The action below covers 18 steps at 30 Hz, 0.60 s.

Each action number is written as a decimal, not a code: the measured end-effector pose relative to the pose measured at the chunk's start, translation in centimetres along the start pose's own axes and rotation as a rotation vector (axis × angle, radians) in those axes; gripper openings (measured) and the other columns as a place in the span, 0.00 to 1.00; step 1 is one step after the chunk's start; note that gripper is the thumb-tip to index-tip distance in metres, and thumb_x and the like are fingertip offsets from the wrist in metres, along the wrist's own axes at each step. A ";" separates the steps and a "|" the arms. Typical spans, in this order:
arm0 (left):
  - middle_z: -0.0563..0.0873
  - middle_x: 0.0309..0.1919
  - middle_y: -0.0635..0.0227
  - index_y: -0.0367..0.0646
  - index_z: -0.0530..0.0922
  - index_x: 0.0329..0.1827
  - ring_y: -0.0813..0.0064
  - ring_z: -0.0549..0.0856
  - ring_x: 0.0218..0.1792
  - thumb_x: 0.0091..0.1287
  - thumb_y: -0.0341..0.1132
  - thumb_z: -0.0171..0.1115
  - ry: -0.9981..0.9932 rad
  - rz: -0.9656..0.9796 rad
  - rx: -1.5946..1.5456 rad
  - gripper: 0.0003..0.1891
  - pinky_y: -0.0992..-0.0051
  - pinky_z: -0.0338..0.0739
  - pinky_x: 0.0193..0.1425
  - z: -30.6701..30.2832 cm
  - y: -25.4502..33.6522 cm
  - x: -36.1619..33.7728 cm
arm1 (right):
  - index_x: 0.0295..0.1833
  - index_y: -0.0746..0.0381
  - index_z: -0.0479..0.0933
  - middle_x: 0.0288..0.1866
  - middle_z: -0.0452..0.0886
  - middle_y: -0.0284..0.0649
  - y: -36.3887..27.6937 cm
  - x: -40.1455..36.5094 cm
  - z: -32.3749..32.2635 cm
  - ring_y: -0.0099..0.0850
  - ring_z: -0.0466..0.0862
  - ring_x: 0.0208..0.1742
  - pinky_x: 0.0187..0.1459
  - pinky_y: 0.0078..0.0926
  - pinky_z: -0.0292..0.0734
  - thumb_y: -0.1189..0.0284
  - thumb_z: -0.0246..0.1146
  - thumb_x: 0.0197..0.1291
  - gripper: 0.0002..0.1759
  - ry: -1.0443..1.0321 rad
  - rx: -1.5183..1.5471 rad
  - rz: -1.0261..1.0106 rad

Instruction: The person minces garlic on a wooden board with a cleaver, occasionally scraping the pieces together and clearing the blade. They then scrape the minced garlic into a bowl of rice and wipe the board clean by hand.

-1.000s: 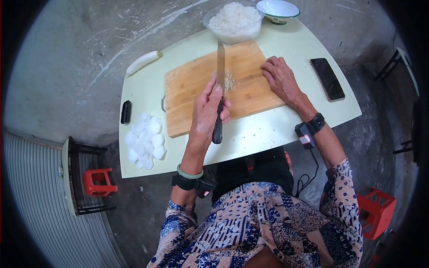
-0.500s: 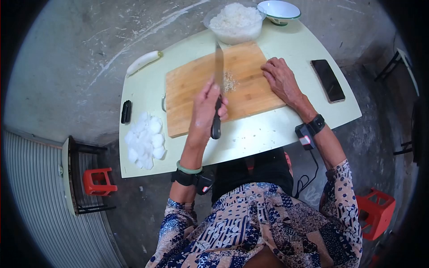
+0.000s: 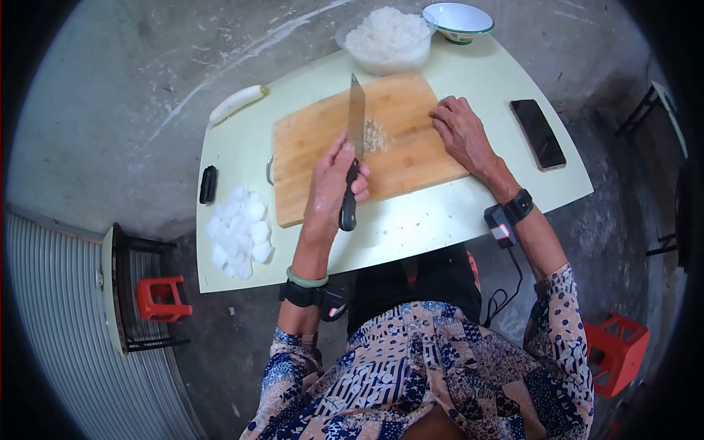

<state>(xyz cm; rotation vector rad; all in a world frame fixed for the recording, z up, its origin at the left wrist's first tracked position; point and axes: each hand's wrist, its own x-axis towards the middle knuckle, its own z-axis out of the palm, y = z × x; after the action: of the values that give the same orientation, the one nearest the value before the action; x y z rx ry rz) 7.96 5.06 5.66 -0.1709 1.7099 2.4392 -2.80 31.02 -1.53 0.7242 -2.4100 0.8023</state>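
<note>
My left hand point(image 3: 334, 187) is closed round the black handle of a kitchen knife point(image 3: 356, 117). Its broad blade points away from me, over the wooden cutting board point(image 3: 308, 154). Just right of the blade lies a small heap of finely chopped bits point(image 3: 375, 136). At the board's right edge, my right hand point(image 3: 463, 136) rests with its fingers bent over the edge, gripping it. White slices point(image 3: 239, 233) are piled on the table left of the board.
Behind the board stand a clear bowl of white shreds point(image 3: 389, 44) and an enamel bowl point(image 3: 460, 20). A white radish point(image 3: 238, 103) and a black object point(image 3: 208, 184) lie left on the table point(image 3: 411, 220). A phone point(image 3: 538, 133) lies right. Red stools point(image 3: 161, 299) stand below.
My left hand has shifted slightly left with the knife, and the blade has turned to show more of its flat side. My right hand keeps its place on the board's edge.
</note>
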 end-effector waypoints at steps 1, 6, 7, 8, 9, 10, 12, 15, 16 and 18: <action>0.80 0.30 0.67 0.47 0.62 0.82 0.85 0.72 0.19 0.84 0.40 0.52 0.010 0.026 0.009 0.26 0.80 0.70 0.22 -0.1 0.3 0.0 | 0.48 0.65 0.82 0.49 0.80 0.42 0.0 -0.1 0.0 0.43 0.78 0.53 0.55 0.40 0.79 0.76 0.64 0.67 0.06 -0.003 0.010 0.005; 0.80 0.30 0.67 0.47 0.63 0.82 0.85 0.72 0.19 0.84 0.40 0.51 0.049 0.088 0.077 0.26 0.80 0.70 0.22 -0.7 0.2 0.2 | 0.48 0.65 0.82 0.49 0.80 0.42 -0.2 0.1 0.0 0.43 0.78 0.53 0.55 0.40 0.78 0.76 0.64 0.67 0.07 -0.019 -0.024 0.010; 0.80 0.31 0.67 0.47 0.63 0.82 0.85 0.72 0.19 0.84 0.40 0.51 0.059 0.043 0.067 0.26 0.81 0.70 0.22 -1.1 -0.7 0.6 | 0.48 0.65 0.82 0.49 0.80 0.42 -0.2 0.1 0.0 0.43 0.78 0.53 0.55 0.40 0.78 0.75 0.64 0.67 0.07 -0.024 -0.024 0.016; 0.81 0.31 0.67 0.47 0.64 0.82 0.85 0.72 0.19 0.84 0.40 0.52 0.068 -0.003 0.056 0.26 0.81 0.69 0.22 -1.0 -0.9 0.7 | 0.48 0.65 0.82 0.49 0.80 0.42 -0.2 0.1 0.0 0.43 0.78 0.53 0.55 0.40 0.78 0.75 0.64 0.67 0.07 -0.023 -0.025 0.015; 0.79 0.29 0.68 0.45 0.59 0.84 0.83 0.72 0.20 0.84 0.40 0.52 0.030 -0.006 0.062 0.29 0.80 0.70 0.23 -1.3 -0.7 0.6 | 0.48 0.65 0.82 0.49 0.80 0.42 -0.1 0.1 0.0 0.43 0.78 0.53 0.55 0.40 0.78 0.75 0.64 0.67 0.07 -0.015 -0.011 0.006; 0.79 0.29 0.68 0.45 0.59 0.84 0.83 0.72 0.20 0.84 0.40 0.52 0.025 -0.008 0.063 0.29 0.80 0.70 0.23 -1.6 -0.5 0.8 | 0.48 0.65 0.82 0.49 0.80 0.42 0.0 0.0 0.0 0.43 0.78 0.53 0.55 0.40 0.78 0.75 0.64 0.68 0.07 -0.008 0.002 -0.001; 0.79 0.29 0.68 0.44 0.59 0.84 0.83 0.72 0.20 0.84 0.40 0.52 0.028 0.029 0.013 0.29 0.79 0.70 0.22 -1.6 0.3 0.4 | 0.48 0.65 0.82 0.49 0.79 0.42 -0.1 -0.2 -0.2 0.43 0.78 0.53 0.55 0.39 0.78 0.75 0.64 0.68 0.07 -0.022 0.006 0.013; 0.79 0.29 0.68 0.44 0.59 0.84 0.84 0.72 0.20 0.84 0.40 0.52 0.070 0.083 0.047 0.29 0.79 0.70 0.23 -1.4 1.2 0.0 | 0.49 0.65 0.81 0.49 0.79 0.42 -0.1 0.1 0.0 0.42 0.78 0.52 0.55 0.39 0.78 0.75 0.64 0.68 0.07 -0.029 -0.001 0.018; 0.79 0.29 0.67 0.43 0.59 0.84 0.84 0.72 0.20 0.83 0.40 0.52 0.074 0.102 0.074 0.29 0.79 0.70 0.23 -1.4 1.3 0.0 | 0.49 0.65 0.81 0.49 0.79 0.42 0.0 0.1 0.1 0.42 0.78 0.52 0.55 0.39 0.78 0.75 0.64 0.68 0.07 -0.031 -0.014 0.020; 0.79 0.29 0.67 0.43 0.59 0.84 0.84 0.72 0.20 0.83 0.40 0.52 0.062 0.072 0.066 0.30 0.79 0.70 0.23 -2.2 -0.3 0.8 | 0.49 0.65 0.81 0.49 0.79 0.42 -0.1 0.1 0.1 0.42 0.78 0.52 0.55 0.39 0.78 0.75 0.64 0.68 0.07 -0.031 -0.018 0.014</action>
<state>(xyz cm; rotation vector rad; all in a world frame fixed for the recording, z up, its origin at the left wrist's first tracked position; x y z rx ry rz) 7.26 3.11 4.50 -0.1820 1.8509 2.4480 -2.86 30.91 -1.47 0.7181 -2.4490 0.7791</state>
